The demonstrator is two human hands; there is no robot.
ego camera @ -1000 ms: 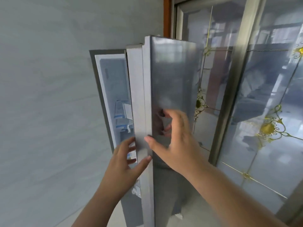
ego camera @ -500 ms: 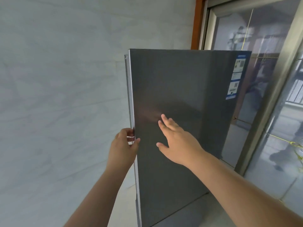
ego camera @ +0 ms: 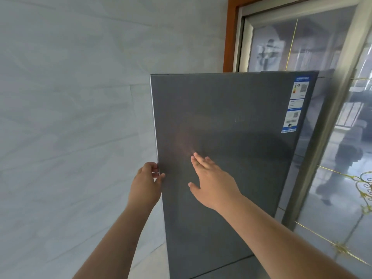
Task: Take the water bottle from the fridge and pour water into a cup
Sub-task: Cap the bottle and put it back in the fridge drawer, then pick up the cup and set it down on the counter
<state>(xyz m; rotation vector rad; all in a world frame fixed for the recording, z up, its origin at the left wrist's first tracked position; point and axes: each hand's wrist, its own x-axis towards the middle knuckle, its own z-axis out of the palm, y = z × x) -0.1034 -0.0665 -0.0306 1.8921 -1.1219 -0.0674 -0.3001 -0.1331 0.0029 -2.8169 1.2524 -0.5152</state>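
Observation:
A dark grey fridge door (ego camera: 231, 148) fills the middle of the view, its face turned towards me and no gap showing into the fridge. My left hand (ego camera: 146, 185) grips the door's left edge, fingers curled behind it and thumb on the front. My right hand (ego camera: 211, 182) lies flat on the door face with straight fingers. No water bottle or cup is in view.
A pale marbled tile wall (ego camera: 70, 127) stands close on the left. On the right is a glass sliding door (ego camera: 342, 158) with a metal frame and gold ornament, set in a brown wooden frame. Labels (ego camera: 295, 105) are stuck near the fridge door's upper right corner.
The fridge door has swung from partly open, with the inside shelf showing, to closed flat. My right hand went from the door's edge to its face; the left stays on the edge.

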